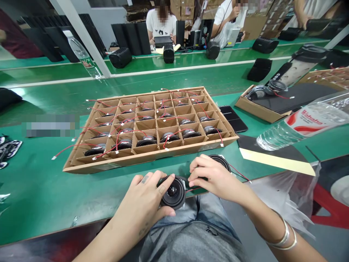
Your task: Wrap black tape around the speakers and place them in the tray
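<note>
My left hand [144,203] is wrapped round a small round black speaker [173,193] at the near edge of the green table, cone facing up. My right hand [211,176] is closed in a pinch on the red wire [192,189] at the speaker's right side. A second black speaker [221,160] lies just behind my right hand, with a red lead running right. Straight ahead sits a cardboard tray [152,156] with dividers; most cells hold similar speakers with red wires, while several back cells look empty.
A clear water bottle [302,123] lies at the right over a black and cream sheet [275,158]. A black tablet-like slab [233,118] and a cardboard box of black parts [272,103] sit beyond. Other people work across the far bench among black speaker boxes.
</note>
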Available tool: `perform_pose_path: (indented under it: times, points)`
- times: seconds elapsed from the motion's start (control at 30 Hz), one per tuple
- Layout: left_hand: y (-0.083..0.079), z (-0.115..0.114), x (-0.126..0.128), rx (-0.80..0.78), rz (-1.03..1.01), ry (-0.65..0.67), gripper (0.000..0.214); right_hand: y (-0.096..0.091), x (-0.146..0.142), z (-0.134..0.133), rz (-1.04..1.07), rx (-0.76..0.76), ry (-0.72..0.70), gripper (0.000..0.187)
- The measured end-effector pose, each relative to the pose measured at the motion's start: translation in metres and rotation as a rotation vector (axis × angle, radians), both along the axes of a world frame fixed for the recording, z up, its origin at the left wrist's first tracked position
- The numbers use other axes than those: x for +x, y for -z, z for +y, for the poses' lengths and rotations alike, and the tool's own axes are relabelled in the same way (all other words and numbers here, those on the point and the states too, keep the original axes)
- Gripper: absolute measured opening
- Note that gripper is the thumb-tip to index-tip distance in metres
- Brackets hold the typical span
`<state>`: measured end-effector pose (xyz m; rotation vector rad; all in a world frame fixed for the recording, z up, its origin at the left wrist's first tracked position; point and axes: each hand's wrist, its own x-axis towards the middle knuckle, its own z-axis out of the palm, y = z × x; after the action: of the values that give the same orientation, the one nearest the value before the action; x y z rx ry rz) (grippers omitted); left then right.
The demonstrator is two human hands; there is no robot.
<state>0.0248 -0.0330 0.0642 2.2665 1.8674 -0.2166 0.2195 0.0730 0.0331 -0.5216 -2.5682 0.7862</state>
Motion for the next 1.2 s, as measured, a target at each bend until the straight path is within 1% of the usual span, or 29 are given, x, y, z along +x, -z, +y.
perform_pose_path:
  times: [0.23,0.6,0.9,1.1,1.2]
  points:
    - [0.003,-0.003,0.001,0.048,0.005,0.028,0.067,0.000,-0.001,-0.003,0.005,0.045,0.007,0.011]
    - [0.008,-0.007,0.004,0.077,0.091,0.045,0.073,0.005,-0.003,-0.008,0.026,0.097,-0.028,0.012]
    - [0.008,-0.012,0.015,0.103,0.159,0.043,0.071,0.003,-0.006,-0.012,0.022,0.144,-0.011,0.010]
    - [0.012,-0.015,0.018,0.178,0.211,0.030,0.072,0.000,-0.008,-0.012,0.019,0.150,-0.022,0.012]
    - [0.014,-0.016,0.018,0.211,0.217,0.046,0.074,-0.002,-0.009,-0.011,0.017,0.149,-0.027,0.014]
